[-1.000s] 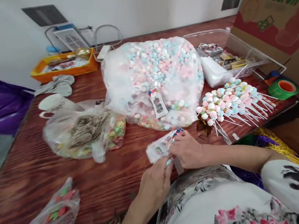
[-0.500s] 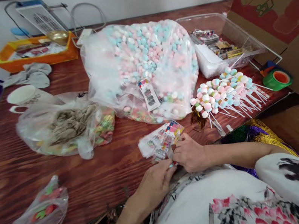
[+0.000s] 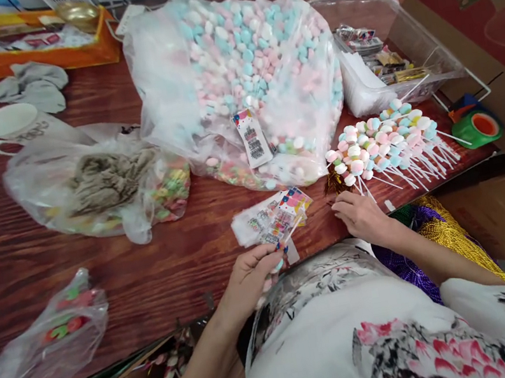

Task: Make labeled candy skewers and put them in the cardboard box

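My left hand (image 3: 251, 273) is pinched closed at the near table edge on a thin white stick (image 3: 291, 232) that rises over a small packet of printed stickers (image 3: 271, 218). My right hand (image 3: 358, 215) rests on the table to the right, fingers loosely curled, touching the gold twist ties (image 3: 333, 183) beside a pile of marshmallow skewers (image 3: 383, 144). A large clear bag of pink, blue and white marshmallows (image 3: 244, 80) lies behind them.
A bag of coloured candy (image 3: 101, 185) lies at the left, a small bag (image 3: 50, 339) near the front left. A white cup (image 3: 11, 123), grey cloth, orange tray (image 3: 29, 42), clear tray (image 3: 385, 57), green tape roll (image 3: 477, 127) and cardboard box (image 3: 485, 14) ring the table.
My right hand has let go beside the left hand and moved right toward the gold ties and skewers. The left hand keeps the stick. The view has tilted downward.
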Motion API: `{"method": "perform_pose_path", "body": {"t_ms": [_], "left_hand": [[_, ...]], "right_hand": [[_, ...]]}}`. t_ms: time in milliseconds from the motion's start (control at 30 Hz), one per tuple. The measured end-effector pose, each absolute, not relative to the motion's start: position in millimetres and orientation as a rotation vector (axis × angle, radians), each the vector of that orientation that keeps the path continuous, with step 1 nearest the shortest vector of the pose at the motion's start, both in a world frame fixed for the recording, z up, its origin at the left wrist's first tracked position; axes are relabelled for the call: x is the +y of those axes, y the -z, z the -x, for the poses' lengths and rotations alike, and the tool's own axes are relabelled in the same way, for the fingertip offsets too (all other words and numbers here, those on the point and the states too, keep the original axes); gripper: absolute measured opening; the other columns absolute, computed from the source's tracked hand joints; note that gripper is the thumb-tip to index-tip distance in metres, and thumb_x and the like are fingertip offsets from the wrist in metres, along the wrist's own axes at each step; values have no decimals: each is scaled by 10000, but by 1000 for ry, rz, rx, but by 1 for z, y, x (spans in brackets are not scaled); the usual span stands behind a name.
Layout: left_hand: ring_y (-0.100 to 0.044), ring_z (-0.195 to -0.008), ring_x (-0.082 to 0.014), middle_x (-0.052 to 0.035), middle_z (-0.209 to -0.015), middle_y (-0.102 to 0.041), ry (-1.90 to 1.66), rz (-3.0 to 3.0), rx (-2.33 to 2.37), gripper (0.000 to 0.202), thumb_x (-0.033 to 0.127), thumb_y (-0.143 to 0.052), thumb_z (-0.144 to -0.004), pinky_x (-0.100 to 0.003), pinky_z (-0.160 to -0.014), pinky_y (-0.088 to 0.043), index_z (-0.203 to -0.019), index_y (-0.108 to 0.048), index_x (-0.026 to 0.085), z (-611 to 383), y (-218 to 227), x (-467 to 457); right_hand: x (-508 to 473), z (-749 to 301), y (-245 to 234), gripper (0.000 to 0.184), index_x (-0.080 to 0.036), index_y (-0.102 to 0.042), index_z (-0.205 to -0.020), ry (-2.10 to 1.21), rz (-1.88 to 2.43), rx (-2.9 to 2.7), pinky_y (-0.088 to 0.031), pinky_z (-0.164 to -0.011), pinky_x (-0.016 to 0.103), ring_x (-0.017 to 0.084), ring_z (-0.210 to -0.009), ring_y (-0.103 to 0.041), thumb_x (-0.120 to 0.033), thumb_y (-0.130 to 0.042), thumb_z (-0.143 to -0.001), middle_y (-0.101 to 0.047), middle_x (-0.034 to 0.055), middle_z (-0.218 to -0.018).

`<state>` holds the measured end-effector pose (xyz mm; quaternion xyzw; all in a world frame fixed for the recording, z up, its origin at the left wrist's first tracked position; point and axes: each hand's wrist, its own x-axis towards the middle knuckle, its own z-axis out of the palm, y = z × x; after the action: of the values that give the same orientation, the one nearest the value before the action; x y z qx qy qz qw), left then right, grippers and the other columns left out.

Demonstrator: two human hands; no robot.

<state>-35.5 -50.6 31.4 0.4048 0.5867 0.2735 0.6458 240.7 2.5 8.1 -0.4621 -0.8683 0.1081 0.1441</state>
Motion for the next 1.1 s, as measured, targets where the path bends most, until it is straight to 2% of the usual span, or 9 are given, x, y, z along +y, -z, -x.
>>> {"method": "perform_pose_path", "body": {"t_ms": [100,267,433,533,667,800,867,1000,1100], "left_hand": [[-295,-361,-31,58,-531,-510,-692,-634,1265,268,406,-691,-716,-148,-348,-183,-812,-616,168,25,-28,-51],[-325,-377,-18,31,-570,-550,-795,-598,1116,245,367,-710,-761,-127,-344,-192,-776,-598,150,18,-22,-52],[-310,-367,-11,56,-542,-520,-857,-547,1118,251,364,-725,-755,-120,-340,-194,-784,-583,158,12,-22,-56],[-306,-356,-11,76,-510,-485,-882,-529,1129,283,385,-746,-725,-117,-331,-181,-793,-587,162,5,-27,-54],[-276,-328,-14,95,-472,-451,-939,-537,1176,310,415,-752,-714,-131,-314,-164,-840,-612,169,0,-30,-49],[-285,-331,-23,91,-487,-451,-988,-570,1231,322,418,-748,-723,-143,-301,-165,-892,-633,168,5,-26,-47],[-290,-334,-22,86,-499,-461,-1000,-574,1238,312,405,-743,-730,-144,-305,-168,-896,-631,166,7,-24,-46],[-299,-349,-15,84,-504,-468,-1017,-540,1200,285,356,-757,-706,-138,-330,-180,-864,-625,159,4,-28,-40],[-327,-368,-18,73,-529,-482,-994,-526,1120,247,332,-752,-701,-139,-344,-199,-816,-626,154,1,-29,-34]], "right_hand": [[5,-251,5,184,-150,-657,-899,-196,1403,-2561,-444,-727,295,189,-879,-556,-122,-477,-924,-625,106,-967],[14,-247,14,190,-154,-631,-788,-99,1422,-2623,-432,-725,333,232,-901,-522,-50,-485,-849,-615,129,-931],[14,-238,-7,168,-178,-576,-890,-465,1180,-2373,-452,-748,310,191,-897,-565,-99,-430,-913,-629,91,-960],[16,-224,-17,131,-206,-556,-950,-713,1085,-2114,-459,-698,275,147,-784,-591,-163,-433,-947,-647,36,-908],[29,-203,-14,157,-217,-580,-904,-678,1103,-2098,-440,-641,278,147,-675,-578,-191,-432,-950,-633,3,-747],[46,-197,-12,142,-219,-636,-883,-313,1096,-2206,-446,-795,378,226,-908,-592,-164,-506,-899,-691,68,-1021],[49,-197,-16,135,-233,-638,-888,-289,1057,-2133,-447,-819,403,234,-942,-585,-153,-530,-885,-685,62,-1082],[37,-191,-30,131,-248,-624,-883,-428,951,-1980,-446,-719,371,203,-767,-557,-139,-552,-870,-649,17,-758],[23,-177,-34,104,-236,-633,-879,-468,807,-2065,-430,-773,400,199,-772,-557,-149,-585,-849,-641,14,-724]]}}
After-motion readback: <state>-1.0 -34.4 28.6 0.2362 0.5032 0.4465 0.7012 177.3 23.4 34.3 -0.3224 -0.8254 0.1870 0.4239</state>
